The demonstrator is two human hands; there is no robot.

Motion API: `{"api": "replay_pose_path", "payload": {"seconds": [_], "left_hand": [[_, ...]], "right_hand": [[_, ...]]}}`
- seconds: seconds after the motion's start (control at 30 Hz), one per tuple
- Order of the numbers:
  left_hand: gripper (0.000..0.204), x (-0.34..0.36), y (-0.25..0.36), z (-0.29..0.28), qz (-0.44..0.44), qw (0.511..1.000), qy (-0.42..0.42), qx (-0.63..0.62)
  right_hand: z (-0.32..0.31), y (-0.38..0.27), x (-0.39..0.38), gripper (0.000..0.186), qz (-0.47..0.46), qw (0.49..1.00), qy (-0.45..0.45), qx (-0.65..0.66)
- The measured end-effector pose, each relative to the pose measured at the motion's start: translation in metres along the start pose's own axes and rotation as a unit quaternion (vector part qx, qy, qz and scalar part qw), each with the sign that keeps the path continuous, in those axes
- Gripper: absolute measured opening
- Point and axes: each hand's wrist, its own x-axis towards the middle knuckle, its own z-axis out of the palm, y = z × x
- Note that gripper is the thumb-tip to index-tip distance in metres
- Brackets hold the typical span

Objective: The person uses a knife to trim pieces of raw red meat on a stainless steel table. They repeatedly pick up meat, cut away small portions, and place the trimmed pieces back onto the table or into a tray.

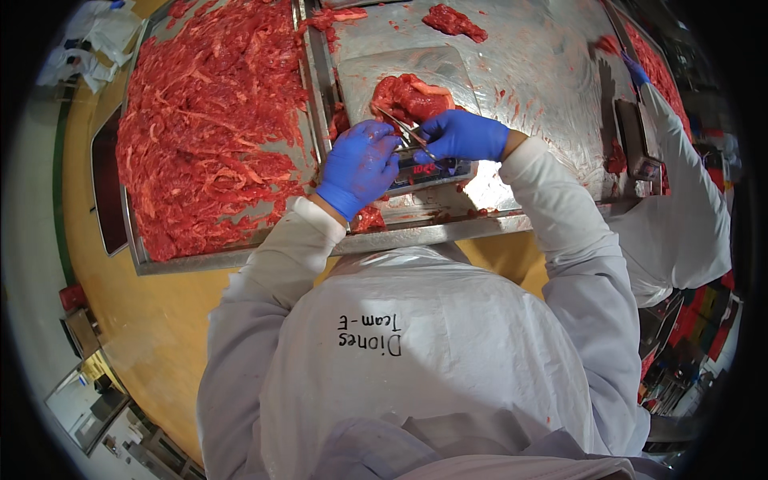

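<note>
My gloved right hand (466, 136) is closed around a slim metal tool (397, 122), which looks like a pair of scissors. Its blades point up and left, reaching the near edge of a lump of red meat (412, 96). That lump rests on the flat metal plate of a scale (456, 68), whose display (428, 170) shows just below my hands. Close beside the tool, my gloved left hand (360, 168) has its fingers curled together. Whatever sits in them is hidden.
A wide tray (320, 76) heaped with red meat strips lies to the left. A separate meat piece (454, 22) is on the metal table (552, 80) beyond the scale. At right, another person's white sleeve (676, 136) reaches toward more meat, near a metal box (636, 140).
</note>
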Motion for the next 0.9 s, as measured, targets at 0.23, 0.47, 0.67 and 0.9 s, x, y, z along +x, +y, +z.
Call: {"api": "replay_pose_path", "payload": {"seconds": [0.23,0.47,0.67,0.9], "left_hand": [[0.019,-0.012,-0.012,-0.017,-0.027,0.999,-0.021,0.002],[0.015,-0.034,-0.029,-0.025,-0.029,0.997,-0.063,0.029],[0.022,-0.139,-0.13,-0.056,-0.31,0.928,-0.093,0.183],[0.052,-0.139,-0.162,-0.078,-0.396,0.91,0.084,0.092]], "right_hand": [[0.003,-0.005,0.014,0.04,0.011,0.999,-0.004,-0.037],[0.021,-0.01,0.043,0.036,-0.057,0.987,0.09,-0.122],[0.104,0.016,0.003,0.031,-0.068,0.992,-0.083,-0.072],[0.035,0.098,-0.081,0.026,-0.112,0.914,0.278,0.274]]}}
